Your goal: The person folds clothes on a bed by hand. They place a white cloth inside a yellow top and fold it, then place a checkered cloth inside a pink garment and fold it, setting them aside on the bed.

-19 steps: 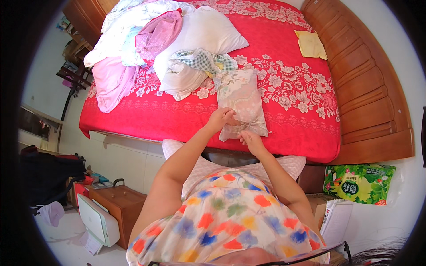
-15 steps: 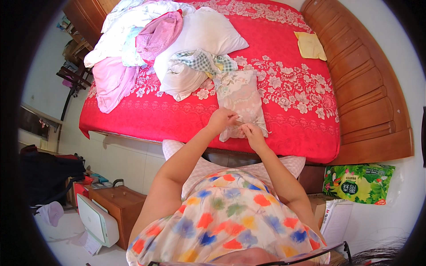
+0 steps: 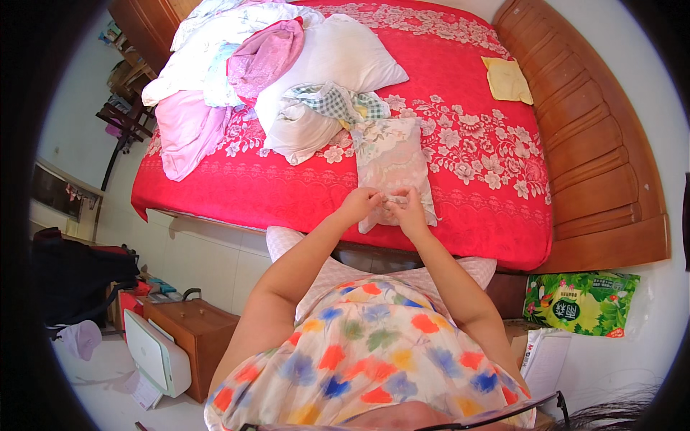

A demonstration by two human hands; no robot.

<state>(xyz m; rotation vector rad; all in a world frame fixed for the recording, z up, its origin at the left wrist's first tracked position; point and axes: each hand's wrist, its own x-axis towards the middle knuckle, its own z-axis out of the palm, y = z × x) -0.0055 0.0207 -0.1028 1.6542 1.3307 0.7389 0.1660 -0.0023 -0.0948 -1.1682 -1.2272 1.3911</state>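
Note:
A small pale pillow-like bundle in a lacy, light-patterned cover (image 3: 392, 161) lies at the near edge of the bed. Over its near end, my left hand (image 3: 361, 204) has its fingers pinched together at the cloth. Beside it my right hand (image 3: 409, 212) is curled, thumb and fingers also pinched close to the same spot. Between the fingertips a bit of thin, light material shows, perhaps a tie or the cover's edge; it is too small to tell. A thin strand sticks out at the cover's near right corner.
The bed wears a red floral spread (image 3: 489, 215). A white pillow (image 3: 345, 54), a green checked cloth (image 3: 327, 100) and pink bedding (image 3: 190, 133) are heaped at left. A folded yellow cloth (image 3: 509, 79) lies by the wooden headboard (image 3: 589, 136). A brown cabinet (image 3: 198, 334) stands lower left.
My hands have come closer together over the bundle's near end, the left shifting slightly right. The whole view has shifted a little.

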